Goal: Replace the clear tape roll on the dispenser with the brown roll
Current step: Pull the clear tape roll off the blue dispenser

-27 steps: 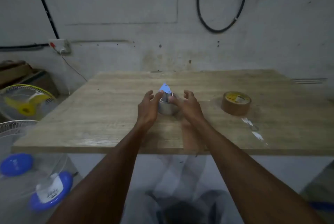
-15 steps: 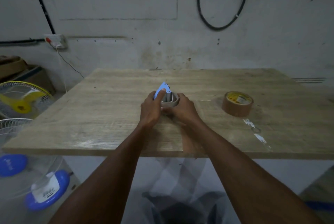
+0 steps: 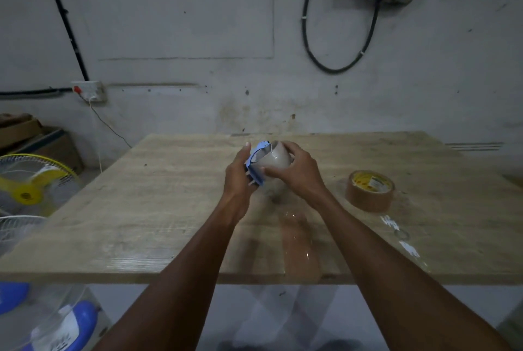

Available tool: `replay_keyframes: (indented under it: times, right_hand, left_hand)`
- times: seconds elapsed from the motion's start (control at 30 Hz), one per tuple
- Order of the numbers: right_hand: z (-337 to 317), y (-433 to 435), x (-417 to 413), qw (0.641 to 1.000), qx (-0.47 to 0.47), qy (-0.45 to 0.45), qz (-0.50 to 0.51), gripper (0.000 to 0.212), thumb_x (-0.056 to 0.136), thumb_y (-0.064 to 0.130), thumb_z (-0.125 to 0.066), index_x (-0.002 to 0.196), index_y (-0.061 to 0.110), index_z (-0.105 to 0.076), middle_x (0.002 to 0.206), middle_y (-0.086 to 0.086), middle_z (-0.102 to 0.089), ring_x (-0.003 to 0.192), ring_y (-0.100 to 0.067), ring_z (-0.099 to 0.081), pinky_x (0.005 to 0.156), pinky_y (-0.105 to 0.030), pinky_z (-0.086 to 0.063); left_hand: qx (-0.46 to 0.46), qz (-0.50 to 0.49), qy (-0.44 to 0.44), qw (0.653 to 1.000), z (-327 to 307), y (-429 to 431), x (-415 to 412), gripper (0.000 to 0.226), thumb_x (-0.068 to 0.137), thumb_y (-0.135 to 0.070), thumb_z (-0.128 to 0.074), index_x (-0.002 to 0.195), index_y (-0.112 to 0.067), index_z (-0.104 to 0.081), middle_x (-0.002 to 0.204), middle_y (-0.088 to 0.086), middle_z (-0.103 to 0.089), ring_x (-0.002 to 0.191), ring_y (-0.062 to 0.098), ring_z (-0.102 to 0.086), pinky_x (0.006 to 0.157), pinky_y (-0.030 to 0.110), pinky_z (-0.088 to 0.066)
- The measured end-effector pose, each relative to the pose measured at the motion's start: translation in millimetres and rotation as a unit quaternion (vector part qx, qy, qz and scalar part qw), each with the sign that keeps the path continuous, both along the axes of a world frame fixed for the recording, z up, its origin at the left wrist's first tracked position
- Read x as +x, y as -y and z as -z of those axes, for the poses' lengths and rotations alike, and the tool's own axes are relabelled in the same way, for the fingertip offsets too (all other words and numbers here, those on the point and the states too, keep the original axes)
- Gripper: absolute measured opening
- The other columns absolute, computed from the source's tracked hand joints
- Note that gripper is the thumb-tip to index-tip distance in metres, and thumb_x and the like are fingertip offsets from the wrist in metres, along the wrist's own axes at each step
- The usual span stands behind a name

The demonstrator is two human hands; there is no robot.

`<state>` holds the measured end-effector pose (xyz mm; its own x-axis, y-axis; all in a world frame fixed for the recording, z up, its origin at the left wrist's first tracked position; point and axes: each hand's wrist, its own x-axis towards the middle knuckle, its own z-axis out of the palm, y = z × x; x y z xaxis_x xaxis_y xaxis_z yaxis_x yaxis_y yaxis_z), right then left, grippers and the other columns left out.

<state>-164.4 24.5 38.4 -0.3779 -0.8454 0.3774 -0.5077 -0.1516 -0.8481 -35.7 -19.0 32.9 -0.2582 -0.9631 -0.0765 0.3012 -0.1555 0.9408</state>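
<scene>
**Clear roll gripped for removal from the dispenser**

The blue dispenser (image 3: 256,165) is held above the table (image 3: 147,209) by the left hand (image 3: 237,178), probably so that it is steadied. The clear roll (image 3: 274,159), seemingly not yet taken off it, is grasped by the right hand (image 3: 300,172), likely to be pulled off. The brown roll (image 3: 370,190) is kept flat on the table, at the right, within reach.

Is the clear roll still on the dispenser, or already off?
Still on. The clear roll sits against the blue dispenser, held above the table between the left hand and right hand. The brown roll lies untouched.
</scene>
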Motion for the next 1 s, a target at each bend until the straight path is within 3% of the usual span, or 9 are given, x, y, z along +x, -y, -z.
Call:
replay_keyframes:
  times: [0.07, 0.13, 0.2, 0.3, 0.4, 0.53, 0.67, 0.83, 1.0]
  right_hand:
    - [-11.9, 2.1, -6.7, 0.999, -0.027, -0.016, -0.005, 0.079, 0.064, 0.031, -0.089, 0.134, 0.024, -0.054, 0.126, 0.008, -0.059, 0.106, -0.012, -0.058, 0.072, -0.012, -0.047]
    - [-19.5, 3.2, -11.7, 0.998, -0.052, -0.032, -0.022, 0.082, 0.064, 0.032, -0.089, 0.135, 0.027, -0.049, 0.129, 0.008, -0.055, 0.107, -0.013, -0.058, 0.077, -0.021, -0.057]
    - [-21.8, 4.4, -17.7, 0.996, -0.071, -0.047, -0.04, 0.081, 0.064, 0.033, -0.088, 0.133, 0.03, -0.046, 0.129, 0.009, -0.054, 0.108, -0.014, -0.059, 0.082, -0.031, -0.06]
    - [-12.1, 5.8, -25.5, 0.994, -0.085, -0.035, -0.066, 0.079, 0.065, 0.029, -0.089, 0.13, 0.031, -0.046, 0.129, 0.01, -0.054, 0.112, -0.015, -0.061, 0.084, -0.034, -0.061]
    - [6.7, 8.3, -29.3, 0.992, -0.093, -0.014, -0.084, 0.081, 0.067, 0.024, -0.09, 0.135, 0.031, -0.045, 0.136, 0.009, -0.054, 0.12, -0.013, -0.058, 0.089, -0.036, -0.06]
    - [30.4, 14.2, -31.2, 0.991, -0.104, 0.015, -0.077, 0.085, 0.068, 0.034, -0.088, 0.139, 0.034, -0.04, 0.138, 0.01, -0.054, 0.122, -0.012, -0.057, 0.092, -0.035, -0.058]
    - [47.0, 19.2, -34.4, 0.992, -0.096, 0.045, -0.067, 0.077, 0.068, 0.044, -0.087, 0.132, 0.032, -0.047, 0.131, 0.014, -0.059, 0.117, -0.008, -0.06, 0.091, -0.035, -0.059]
    - [52.4, 28.4, -36.8, 0.993, -0.097, 0.029, -0.056, 0.063, 0.075, 0.04, -0.083, 0.129, 0.025, -0.055, 0.128, 0.011, -0.061, 0.115, -0.005, -0.061, 0.09, -0.029, -0.058]
    - [57.7, 32.4, -32.4, 0.996, -0.074, 0.022, -0.048, 0.034, 0.079, 0.044, -0.078, 0.104, 0.021, -0.073, 0.099, 0.002, -0.073, 0.091, -0.014, -0.07, 0.078, -0.04, -0.059]
  left_hand:
    - [0.024, 0.012, -0.033, 0.999, -6.0, 5.7, -6.6, 0.04, 0.096, -0.048, -0.056, 0.108, -0.012, -0.068, 0.105, 0.01, -0.07, 0.1, 0.028, -0.067, 0.095, 0.044, -0.054]
    - [0.051, 0.035, -0.083, 0.995, -9.9, 12.3, -13.8, 0.056, 0.094, -0.05, -0.058, 0.126, -0.004, -0.061, 0.124, 0.021, -0.065, 0.116, 0.04, -0.064, 0.103, 0.052, -0.051]
    - [0.072, 0.064, -0.125, 0.987, -12.4, 18.0, -20.3, 0.072, 0.092, -0.055, -0.059, 0.137, 0.001, -0.053, 0.134, 0.028, -0.059, 0.122, 0.046, -0.06, 0.101, 0.055, -0.051]
    - [0.091, 0.087, -0.129, 0.984, -9.0, 26.4, -30.2, 0.075, 0.091, -0.061, -0.056, 0.13, 0.003, -0.059, 0.128, 0.029, -0.063, 0.112, 0.044, -0.065, 0.095, 0.053, -0.055]
    - [0.118, 0.106, -0.148, 0.976, -0.7, 29.5, -38.1, 0.074, 0.091, -0.064, -0.055, 0.123, 0.002, -0.064, 0.113, 0.026, -0.067, 0.092, 0.037, -0.069, 0.075, 0.046, -0.061]
    - [0.092, 0.116, -0.148, 0.978, 12.4, 37.8, -51.9, 0.064, 0.093, -0.06, -0.055, 0.118, -0.003, -0.067, 0.102, 0.02, -0.07, 0.088, 0.031, -0.069, 0.083, 0.044, -0.057]
    - [0.07, 0.113, -0.119, 0.984, 29.0, 45.6, -58.6, 0.056, 0.095, -0.057, -0.052, 0.107, -0.006, -0.071, 0.086, 0.015, -0.073, 0.075, 0.024, -0.07, 0.071, 0.037, -0.058]
    - [0.07, 0.101, -0.127, 0.984, 38.7, 57.4, -63.5, 0.06, 0.093, -0.06, -0.054, 0.108, -0.005, -0.072, 0.084, 0.014, -0.072, 0.071, 0.024, -0.069, 0.069, 0.037, -0.056]
    - [0.059, 0.072, -0.098, 0.991, 41.2, 59.1, -60.2, 0.061, 0.093, -0.062, -0.051, 0.11, -0.007, -0.073, 0.085, 0.011, -0.074, 0.072, 0.023, -0.07, 0.063, 0.033, -0.057]
